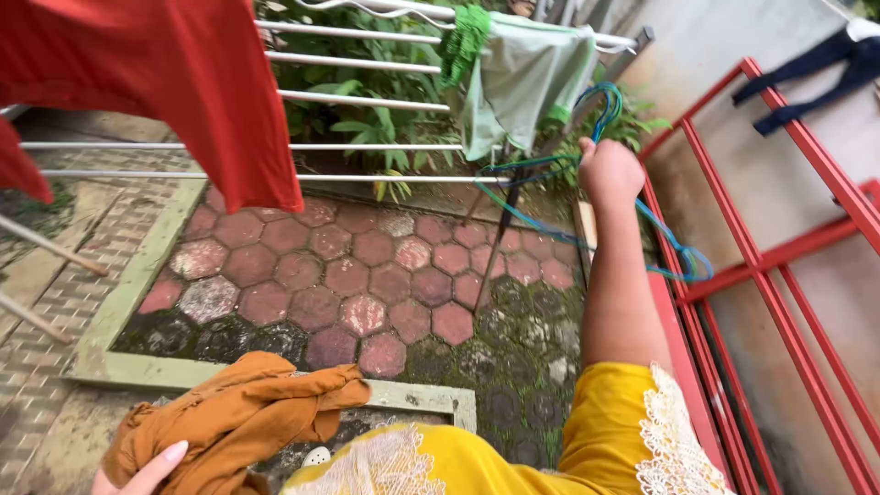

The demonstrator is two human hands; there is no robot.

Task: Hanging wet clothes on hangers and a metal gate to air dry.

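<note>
My right hand (609, 170) is stretched out ahead, closed on blue and green wire hangers (587, 165) that dangle beside the drying rack. My left hand (137, 475) is low at the bottom left, gripping a bunched brown-orange garment (240, 414). A red garment (174, 73) hangs from the white rack bars (357, 101) at the upper left. A pale green cloth (522, 78) with a green knitted piece (461, 38) is draped over the rack's far end, just left of my right hand. My yellow sleeve with lace trim (632, 431) fills the bottom.
A red metal frame (761, 266) stands against the grey wall at right, with a dark garment (811, 64) hanging above it. Hexagonal red paving (367, 275) with a green kerb lies below. Leafy plants (367, 119) grow behind the rack.
</note>
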